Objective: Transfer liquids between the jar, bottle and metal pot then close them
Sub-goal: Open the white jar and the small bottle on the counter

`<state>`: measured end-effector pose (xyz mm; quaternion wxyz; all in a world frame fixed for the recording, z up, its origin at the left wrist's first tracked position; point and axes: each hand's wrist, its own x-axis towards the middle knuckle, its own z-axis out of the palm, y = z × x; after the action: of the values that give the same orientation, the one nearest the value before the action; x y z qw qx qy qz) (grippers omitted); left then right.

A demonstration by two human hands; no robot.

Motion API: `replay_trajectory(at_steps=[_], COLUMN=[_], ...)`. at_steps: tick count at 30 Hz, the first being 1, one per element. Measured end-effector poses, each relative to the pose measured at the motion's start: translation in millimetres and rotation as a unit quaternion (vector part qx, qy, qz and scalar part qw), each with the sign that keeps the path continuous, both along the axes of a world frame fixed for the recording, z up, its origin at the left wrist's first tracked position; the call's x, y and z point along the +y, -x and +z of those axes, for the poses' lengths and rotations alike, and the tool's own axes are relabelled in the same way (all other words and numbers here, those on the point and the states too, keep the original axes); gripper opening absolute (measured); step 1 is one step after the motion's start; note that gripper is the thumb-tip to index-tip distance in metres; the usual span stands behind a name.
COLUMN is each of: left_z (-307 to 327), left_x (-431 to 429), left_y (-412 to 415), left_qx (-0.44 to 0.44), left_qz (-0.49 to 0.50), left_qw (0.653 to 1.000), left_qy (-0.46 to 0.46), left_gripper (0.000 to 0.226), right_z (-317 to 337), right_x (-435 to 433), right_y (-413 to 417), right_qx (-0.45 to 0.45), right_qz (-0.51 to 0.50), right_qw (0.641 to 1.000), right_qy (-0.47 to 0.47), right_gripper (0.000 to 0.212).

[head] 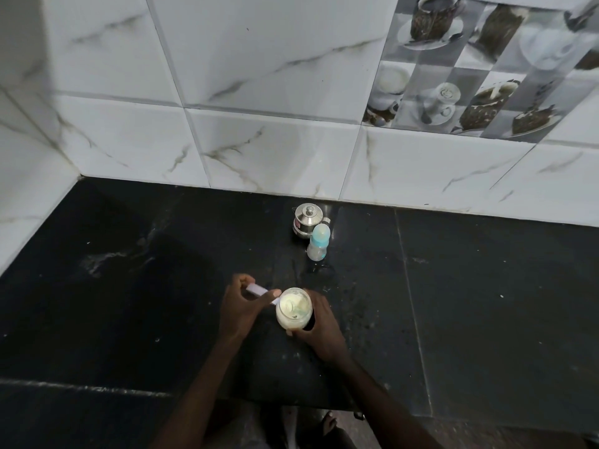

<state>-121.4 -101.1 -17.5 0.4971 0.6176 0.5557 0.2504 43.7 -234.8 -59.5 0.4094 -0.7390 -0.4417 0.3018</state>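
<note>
An open glass jar (293,308) with pale cream liquid stands on the black counter (453,286). My right hand (321,325) wraps around its right side. My left hand (241,311) holds a flat white lid (256,290) tilted just left of the jar's mouth. Farther back, near the wall, a small metal pot (306,220) stands with its knobbed lid on. A baby bottle (318,243) with a blue cap stands right in front of it.
White marbled wall tiles (275,150) rise behind the counter and on the left. Wet spots (319,270) lie on the counter between the bottle and the jar. The counter's front edge (291,403) runs below my forearms, with a foot visible under it.
</note>
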Motion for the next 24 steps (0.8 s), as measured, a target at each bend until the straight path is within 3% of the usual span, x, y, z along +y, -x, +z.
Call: replay_trajectory(at_steps=[8, 16, 19, 24], left_z=[-39, -76, -82, -85], left_x=[-8, -38, -50, -59], left_y=[30, 44, 41, 35], left_qx=[0.039, 0.161, 0.234, 0.271], left_qz=[-0.039, -0.156, -0.172, -0.180], left_qw=[0.998, 0.972, 0.953, 0.938], left_qy=[0.043, -0.068, -0.091, -0.117], left_gripper=[0.068, 0.067, 0.078, 0.106], right_z=[-8, -9, -8, -4], right_x=[2, 3, 0, -9], right_y=[-2, -7, -6, -19], right_qx=[-0.009, -0.035, -0.041, -0.035], right_qz=[0.012, 0.025, 0.040, 0.053], right_qw=[0.999, 0.998, 0.996, 0.996], right_qy=[0.033, 0.054, 0.067, 0.067], right_gripper=[0.094, 0.098, 0.101, 0.106])
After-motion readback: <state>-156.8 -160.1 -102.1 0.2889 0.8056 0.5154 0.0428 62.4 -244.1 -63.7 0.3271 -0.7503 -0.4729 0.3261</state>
